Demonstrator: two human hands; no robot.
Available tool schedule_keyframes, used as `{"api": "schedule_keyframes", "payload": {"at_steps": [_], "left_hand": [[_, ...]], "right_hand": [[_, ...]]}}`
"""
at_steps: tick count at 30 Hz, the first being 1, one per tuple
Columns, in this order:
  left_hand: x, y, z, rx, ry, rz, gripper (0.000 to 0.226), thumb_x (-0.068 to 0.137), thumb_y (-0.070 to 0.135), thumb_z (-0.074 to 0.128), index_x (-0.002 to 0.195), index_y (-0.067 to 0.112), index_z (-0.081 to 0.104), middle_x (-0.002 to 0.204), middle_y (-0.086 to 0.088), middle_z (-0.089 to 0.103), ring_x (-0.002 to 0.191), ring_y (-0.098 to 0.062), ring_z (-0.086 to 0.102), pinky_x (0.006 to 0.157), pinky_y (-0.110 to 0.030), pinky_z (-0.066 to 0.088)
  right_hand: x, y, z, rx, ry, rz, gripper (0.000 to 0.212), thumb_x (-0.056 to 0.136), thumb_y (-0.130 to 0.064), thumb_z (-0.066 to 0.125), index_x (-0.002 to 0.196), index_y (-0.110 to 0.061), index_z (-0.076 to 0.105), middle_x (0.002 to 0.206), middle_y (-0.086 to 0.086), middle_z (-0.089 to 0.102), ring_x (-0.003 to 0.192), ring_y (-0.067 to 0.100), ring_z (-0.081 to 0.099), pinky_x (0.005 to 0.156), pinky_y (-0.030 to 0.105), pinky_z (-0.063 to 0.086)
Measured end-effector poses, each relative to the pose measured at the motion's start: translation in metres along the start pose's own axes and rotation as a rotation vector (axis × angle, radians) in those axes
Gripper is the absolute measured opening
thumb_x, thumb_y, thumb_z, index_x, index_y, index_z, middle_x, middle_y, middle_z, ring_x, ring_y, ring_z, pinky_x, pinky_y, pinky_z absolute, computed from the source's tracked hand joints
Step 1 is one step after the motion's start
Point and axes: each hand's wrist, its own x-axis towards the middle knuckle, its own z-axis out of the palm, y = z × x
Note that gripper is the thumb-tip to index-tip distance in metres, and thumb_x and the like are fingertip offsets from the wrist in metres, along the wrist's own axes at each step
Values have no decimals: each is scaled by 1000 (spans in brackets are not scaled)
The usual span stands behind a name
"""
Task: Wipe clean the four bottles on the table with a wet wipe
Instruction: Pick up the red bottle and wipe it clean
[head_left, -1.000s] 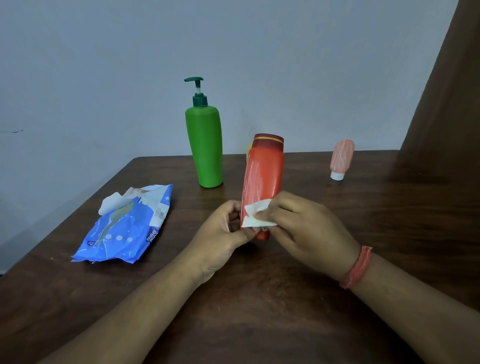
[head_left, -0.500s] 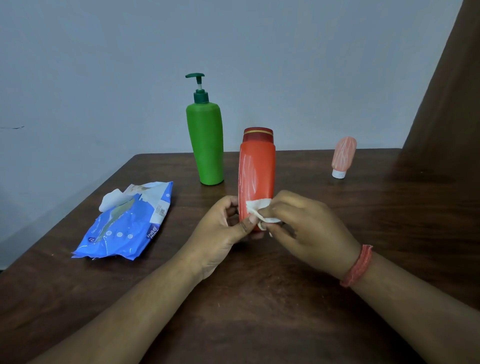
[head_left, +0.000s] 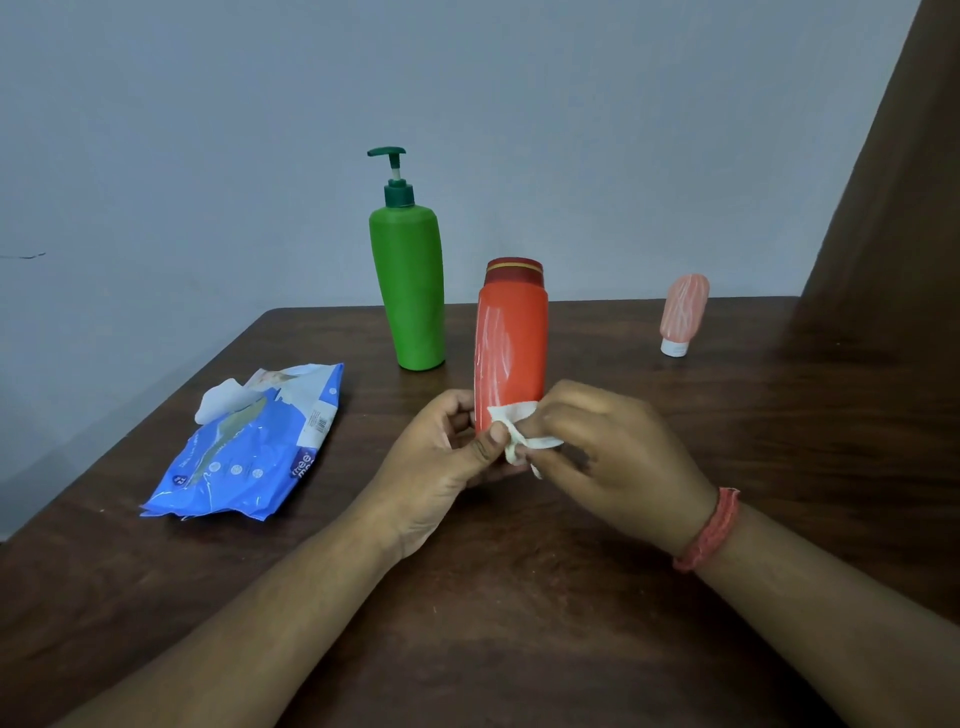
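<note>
An orange-red bottle (head_left: 511, 348) with a dark red cap stands upright in the middle of the brown table (head_left: 519, 597). My left hand (head_left: 441, 457) grips its lower part. My right hand (head_left: 613, 457) presses a small white wet wipe (head_left: 514, 431) against the bottle's base. Behind it stands a tall green pump bottle (head_left: 410, 291). A small pink bottle (head_left: 683, 312) rests cap-down at the back right. A fourth bottle is not in view.
A blue pack of wet wipes (head_left: 249, 447) lies on the table at the left, with a white wipe sticking out of its top. A grey wall is behind the table and a brown curtain hangs at the right.
The orange-red bottle has gone from tilted to upright. The wipe has slid down to the bottle's base under my right hand.
</note>
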Motion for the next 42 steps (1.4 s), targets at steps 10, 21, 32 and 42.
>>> {"api": "schedule_keyframes", "payload": {"at_steps": [10, 21, 32, 42], "left_hand": [[-1, 3, 0, -162, -8, -46, 41, 83, 19, 70, 119, 0, 59, 116, -12, 74, 108, -32, 72, 78, -33, 61], [-2, 1, -2, -120, -57, -80, 48, 87, 16, 67, 130, 0, 54, 127, -21, 67, 109, -36, 71, 82, -36, 61], [2, -13, -3, 354, -50, 25, 46, 75, 31, 84, 116, 27, 64, 116, -3, 71, 110, -26, 70, 87, -43, 61], [1, -7, -2, 592, 5, 53, 56, 69, 51, 82, 121, 41, 61, 118, 10, 71, 113, -11, 67, 97, -40, 56]], "right_hand": [[-1, 9, 3, 110, 93, 147, 13, 92, -18, 69, 103, -13, 69, 98, -4, 63, 88, 5, 59, 73, 29, 54], [-2, 10, 2, 168, 91, 177, 10, 91, -15, 69, 101, -12, 69, 98, -8, 65, 91, 2, 61, 77, 14, 48], [0, 7, 1, -100, 10, -10, 17, 90, -22, 61, 101, -15, 71, 97, -1, 63, 89, 16, 60, 72, 36, 54], [5, 8, -9, -309, 51, 17, 19, 87, -14, 68, 105, -12, 74, 93, 5, 65, 86, 26, 60, 69, 44, 54]]}}
